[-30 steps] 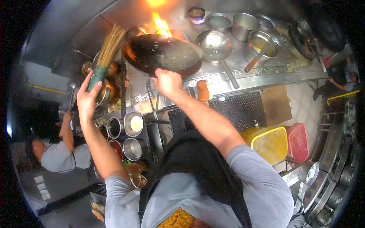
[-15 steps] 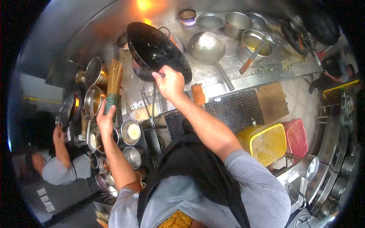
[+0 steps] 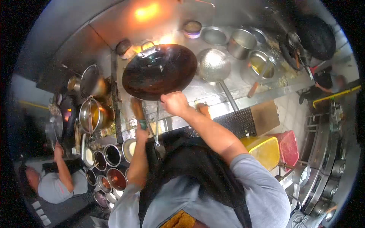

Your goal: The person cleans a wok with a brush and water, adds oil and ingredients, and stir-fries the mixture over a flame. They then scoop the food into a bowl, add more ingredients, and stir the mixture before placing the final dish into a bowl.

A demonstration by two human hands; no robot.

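**A:** In the head view, your right hand (image 3: 175,103) has its fingers wrapped tight round the near rim handle of the wok (image 3: 159,70), which tilts up over the burner with flame showing behind it.

**B:** And the left?

**A:** Your left hand (image 3: 141,131) is blurred; its fingers look closed round the bamboo brush (image 3: 137,110), held low by the stove's front edge (image 3: 213,108), just clear of the wok.

**B:** How far along would you say?

**A:** The wok's inside looks dark, wet and nearly bare, only flecks left, so I judge the scrubbing mostly done; righting it on the flame remains.

**B:** Room to move?

**A:** Tight. The perforated ladle (image 3: 213,65) sits just right of the wok, strainer pots (image 3: 93,114) hang on the left, sauce tins (image 3: 113,155) crowd under your left arm. Open space lies above the wok.
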